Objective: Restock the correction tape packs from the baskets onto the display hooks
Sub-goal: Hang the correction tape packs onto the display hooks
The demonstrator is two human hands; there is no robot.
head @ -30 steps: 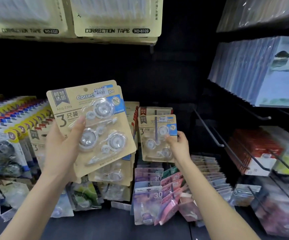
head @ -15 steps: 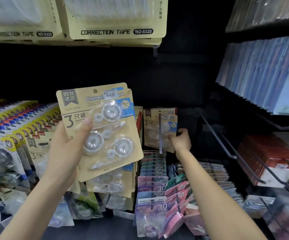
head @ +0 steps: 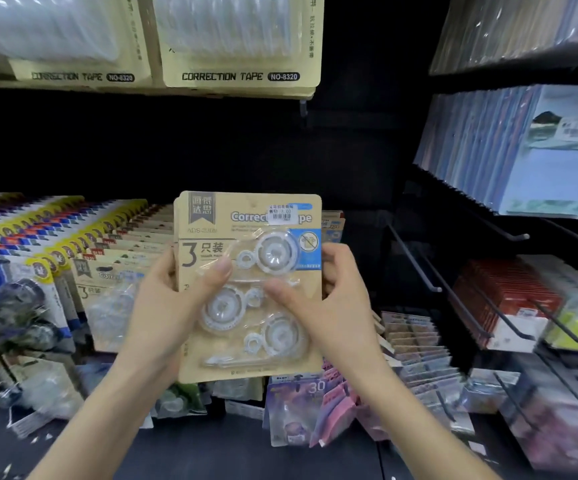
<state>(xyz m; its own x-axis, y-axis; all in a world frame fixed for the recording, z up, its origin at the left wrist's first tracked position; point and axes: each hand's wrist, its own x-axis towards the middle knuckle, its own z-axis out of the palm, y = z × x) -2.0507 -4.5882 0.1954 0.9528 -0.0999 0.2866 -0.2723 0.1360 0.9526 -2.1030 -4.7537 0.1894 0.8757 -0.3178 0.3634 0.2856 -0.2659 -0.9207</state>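
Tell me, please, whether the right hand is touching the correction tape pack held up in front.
Touching. The head view shows the right hand gripping the correction tape pack: thumb on its clear blister, fingers behind its right edge.

Pack (head: 246, 317): sticker (head: 281, 213) covers the middle of the title. The code under the logo and the fine print along the bottom are too blurred to read. A second card edge shows behind on the left; number of cards held cannot be told.
Left hand (head: 162, 317): thumb covers print below the "3"; fingers mostly hidden behind the card.
Right hand (head: 343, 306): fingers mostly hidden behind the card's right edge.
Both forearms cut off by the bottom edge.
Upper packs (head: 239, 39): tops cut off by the top edge.
Goods (head: 20, 299) at far left: blurred, labels unreadable.
Booklets (head: 540, 161) at right: cut off by the right edge.
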